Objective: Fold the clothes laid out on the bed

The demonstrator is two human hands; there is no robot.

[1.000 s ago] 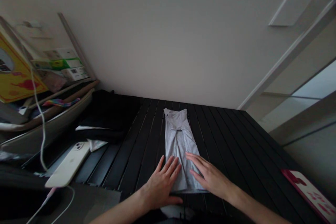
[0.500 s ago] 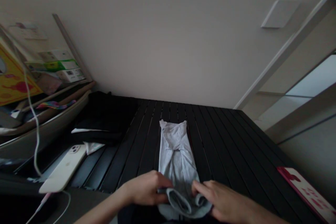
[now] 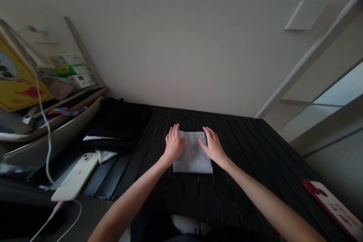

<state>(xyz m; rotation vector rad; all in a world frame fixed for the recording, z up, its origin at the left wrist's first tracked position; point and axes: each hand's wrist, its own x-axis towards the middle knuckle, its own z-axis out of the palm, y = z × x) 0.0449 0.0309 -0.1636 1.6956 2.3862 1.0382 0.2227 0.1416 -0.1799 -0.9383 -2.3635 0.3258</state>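
Observation:
A light grey garment (image 3: 193,157), folded into a neat flat rectangle, lies in the middle of the black slatted table (image 3: 238,147). My left hand (image 3: 174,144) rests at its far left corner, fingers extended and thumb over the cloth. At the far right corner lies my right hand (image 3: 212,144), its fingers also stretched out and its thumb on the cloth. Neither hand grips the fabric. Parts of the garment's two side edges are hidden under my hands.
Black folded cloth (image 3: 116,121) is piled at the left of the table. Near it lie a white phone (image 3: 76,177) with a cable plugged in and an open bag (image 3: 56,121) of boxes. A red and white packet (image 3: 331,204) sits at the right edge.
The garment was a long strip with its near end held in both hands; now it is folded over into a short rectangle. Both hands have moved forward and opened.

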